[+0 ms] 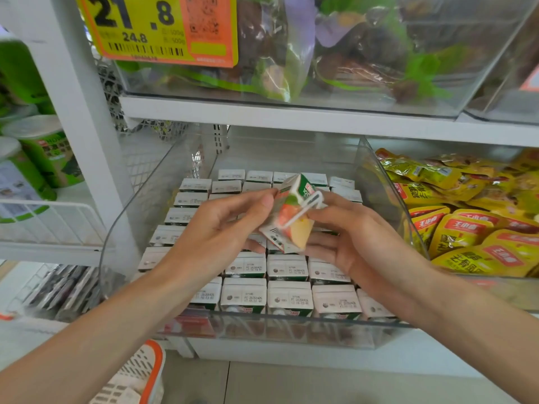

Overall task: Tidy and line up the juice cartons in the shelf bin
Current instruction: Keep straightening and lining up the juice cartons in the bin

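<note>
- Two hands of mine meet over the clear shelf bin [262, 326], with one juice carton [287, 220] held between them above the rows.
- My left hand [221, 228] pinches the carton's upper left edge, thumb on top and fingers curled under its near side.
- My right hand [347, 243] cups the carton from the right and below, with the fingers bent round its lower end.
- That carton is tilted, its top leaning away to the right, and a white wrapped straw [303, 211] runs slantwise across the face turned to me.
- It hangs clear of the packed cartons [288, 298], which stand upright in close rows that fill the bin floor, their white tops and printed date codes facing up.
- My hands hide the cartons in the middle rows, so I cannot tell whether a gap lies under them.
- Yellow snack packets [466, 228] fill the next bin to the right.
- Just above, a yellow and orange price tag [151, 27] hangs on the upper bin.
- Down by my left forearm is an orange-rimmed white basket [140, 371].
</note>
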Available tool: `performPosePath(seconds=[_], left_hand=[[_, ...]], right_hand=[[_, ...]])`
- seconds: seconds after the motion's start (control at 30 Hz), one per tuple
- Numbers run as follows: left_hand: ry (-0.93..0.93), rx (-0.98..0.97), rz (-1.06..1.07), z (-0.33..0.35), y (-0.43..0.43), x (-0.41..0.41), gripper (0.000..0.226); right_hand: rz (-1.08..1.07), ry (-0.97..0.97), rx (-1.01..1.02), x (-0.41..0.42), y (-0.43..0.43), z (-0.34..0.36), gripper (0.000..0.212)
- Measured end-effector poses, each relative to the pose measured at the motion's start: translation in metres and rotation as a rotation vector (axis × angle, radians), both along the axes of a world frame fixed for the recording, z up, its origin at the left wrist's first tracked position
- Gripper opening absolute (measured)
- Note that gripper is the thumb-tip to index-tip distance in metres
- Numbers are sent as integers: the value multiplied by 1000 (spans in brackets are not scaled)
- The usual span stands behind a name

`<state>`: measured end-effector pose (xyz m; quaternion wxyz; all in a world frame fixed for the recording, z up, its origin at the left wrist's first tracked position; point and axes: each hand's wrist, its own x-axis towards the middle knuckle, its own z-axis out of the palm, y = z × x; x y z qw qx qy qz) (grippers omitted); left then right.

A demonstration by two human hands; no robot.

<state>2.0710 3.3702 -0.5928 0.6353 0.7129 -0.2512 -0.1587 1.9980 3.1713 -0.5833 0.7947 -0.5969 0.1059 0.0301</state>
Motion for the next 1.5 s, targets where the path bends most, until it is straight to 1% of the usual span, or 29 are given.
performPosePath(seconds=[0.07, 0.13, 0.23, 0.3, 0.37, 0.43, 0.5, 0.57, 0.6, 0.67, 0.8, 0.83, 0.9, 0.93, 0.97, 1.07, 1.17, 1.23, 1.33, 1.4, 1.47, 1.5], left_hand=[[-42, 52, -7, 1, 3, 1, 48], [-93, 92, 25, 0, 6, 2, 47], [-133, 82, 78, 1, 13, 7, 43], [-183, 113, 130, 3, 21, 13, 43], [-279, 243, 226, 3, 32, 19, 42], [-349, 440, 306, 0, 43, 23, 48], [-376, 600, 313, -4, 50, 24, 54], [-389, 668, 291, -6, 52, 24, 57], [-397, 674, 285, -7, 53, 24, 56], [-409, 670, 290, -8, 53, 25, 53], [-424, 664, 297, -9, 52, 25, 51], [-428, 666, 297, -9, 52, 26, 51], [-432, 669, 297, -9, 52, 26, 50], [-437, 669, 298, -9, 52, 26, 50], [-443, 667, 297, -9, 52, 26, 49], [-445, 654, 297, -10, 52, 26, 48], [-456, 646, 301, -10, 52, 26, 49], [-454, 645, 305, -11, 52, 27, 48], [-453, 640, 308, -11, 52, 26, 47], [-454, 634, 308, -11, 52, 26, 47], [-451, 632, 308, -11, 53, 26, 47], [-451, 630, 307, -11, 53, 25, 47]], right_hand=[[-22, -54, -110, 0, 2, 0, 43], [-47, -102, -214, 1, 7, 1, 45], [-81, -185, -315, 9, 19, 5, 32], [-97, -250, -410, 19, 27, 7, 30], [-111, -297, -512, 33, 36, 9, 28], [-139, -342, -592, 53, 45, 9, 26], [-162, -380, -639, 76, 54, 7, 27], [-163, -428, -695, 99, 62, 6, 33], [-157, -456, -727, 111, 64, 5, 32], [-139, -484, -782, 133, 69, 2, 23], [-101, -460, -887, 169, 74, -4, 13], [-81, -460, -921, 175, 77, -5, 16], [-59, -452, -974, 184, 82, -6, 35], [-50, -446, -1003, 187, 84, -7, 41], [-35, -436, -1035, 190, 85, -10, 42], [-2, -419, -1124, 190, 86, -17, 37], [-32, -447, -1260, 189, 83, -22, 31], [-31, -417, -1283, 188, 82, -22, 28], [46, -398, -1366, 185, 81, -21, 31], [84, -389, -1375, 183, 75, -18, 32], [73, -363, -1355, 181, 62, -11, 34], [59, -363, -1384, 180, 54, -8, 35]])
